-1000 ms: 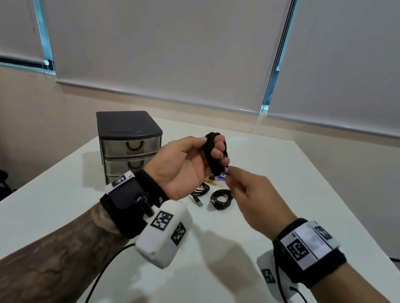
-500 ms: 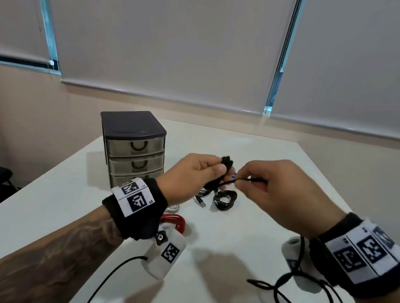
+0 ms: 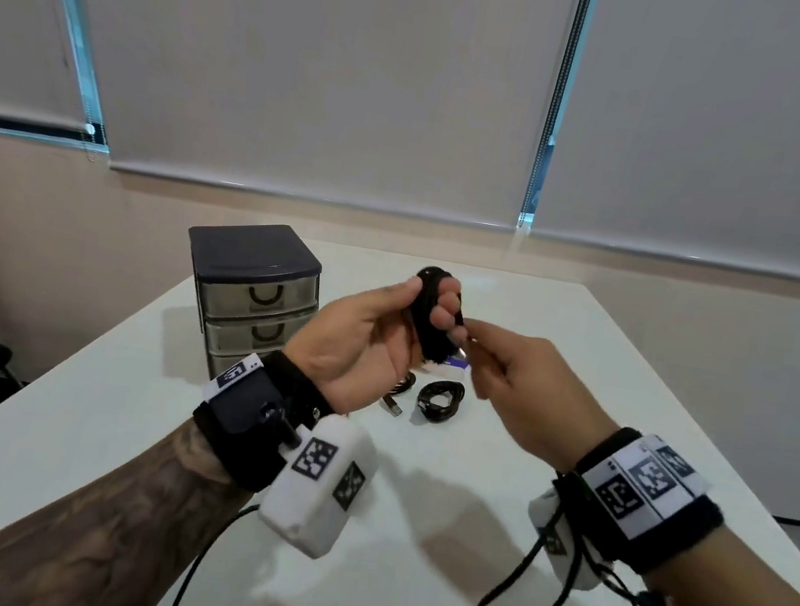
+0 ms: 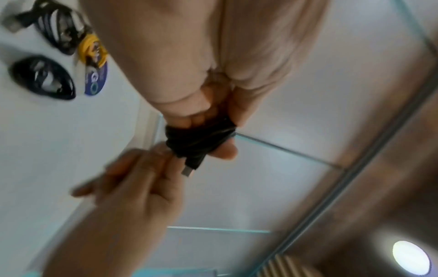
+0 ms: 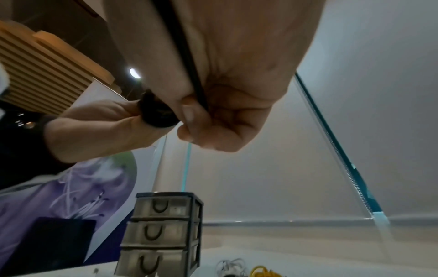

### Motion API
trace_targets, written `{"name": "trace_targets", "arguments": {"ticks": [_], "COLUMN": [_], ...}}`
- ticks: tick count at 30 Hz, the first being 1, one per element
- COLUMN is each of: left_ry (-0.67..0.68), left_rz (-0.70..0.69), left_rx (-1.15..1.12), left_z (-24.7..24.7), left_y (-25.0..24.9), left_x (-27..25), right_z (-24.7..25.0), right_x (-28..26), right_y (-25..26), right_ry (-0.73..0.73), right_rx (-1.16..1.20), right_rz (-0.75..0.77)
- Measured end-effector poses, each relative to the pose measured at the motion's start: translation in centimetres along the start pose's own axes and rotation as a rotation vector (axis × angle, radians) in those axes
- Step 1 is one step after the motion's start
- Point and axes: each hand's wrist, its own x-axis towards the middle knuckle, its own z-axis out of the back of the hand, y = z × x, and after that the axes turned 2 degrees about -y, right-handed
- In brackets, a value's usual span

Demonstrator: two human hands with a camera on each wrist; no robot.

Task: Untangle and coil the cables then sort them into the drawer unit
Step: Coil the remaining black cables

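Now left hand (image 3: pixel 360 343) grip curled round black cable coil (image 3: pixel 429 317); right hand (image 3: pixel 520 388) pinching its plug.

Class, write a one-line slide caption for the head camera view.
Left hand holds a coiled black cable while the right hand pinches its end, above the white table beside a closed drawer unit.

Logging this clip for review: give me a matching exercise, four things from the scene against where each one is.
Things:
1. black cable coil
2. black cable's plug end
3. grey three-drawer plastic unit
4. small coiled black cable

Places:
A. lying on the white table
B. wound round the left hand fingers
C. at the right hand fingertips
D. standing at the table's far left, drawers closed

Pairs: 1-B, 2-C, 3-D, 4-A
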Motion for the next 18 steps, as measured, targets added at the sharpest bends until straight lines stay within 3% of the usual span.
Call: {"name": "trace_targets", "arguments": {"ticks": [3, 5, 8, 10, 16, 18], "left_ry": [-0.06, -0.134, -0.231, -0.243, -0.112, -0.038], "left_rz": [-0.099, -0.189, -0.283, -0.284, -0.274, -0.166], "left_rx": [-0.148, -0.103, 0.146, 0.339, 1.068, 1.121], "left_z": [0.3, 0.8, 2.0, 2.7, 2.5, 2.0], "left_y": [-0.7, -1.1, -0.8, -0.5, 1.0, 1.3], "left_x": [0.8, 1.5, 2.0, 1.8, 0.8, 0.4], "right_z": [-1.3, -1.8, -0.8, 0.4, 3.0, 3.8], "right_x": [-0.8, -1.2, -1.1, -0.7, -0.2, 0.0], "right_y": [1.2, 2.0, 2.7, 2.8, 3.7, 3.6], "right_ry": [0.164, 0.233, 0.213, 0.184, 0.128, 0.104], "right_rx": [-0.033, -0.052, -0.067, -0.001, 0.219, 0.281], "right_rz": [0.019, 0.056, 0.081, 0.014, -0.057, -0.064]}}
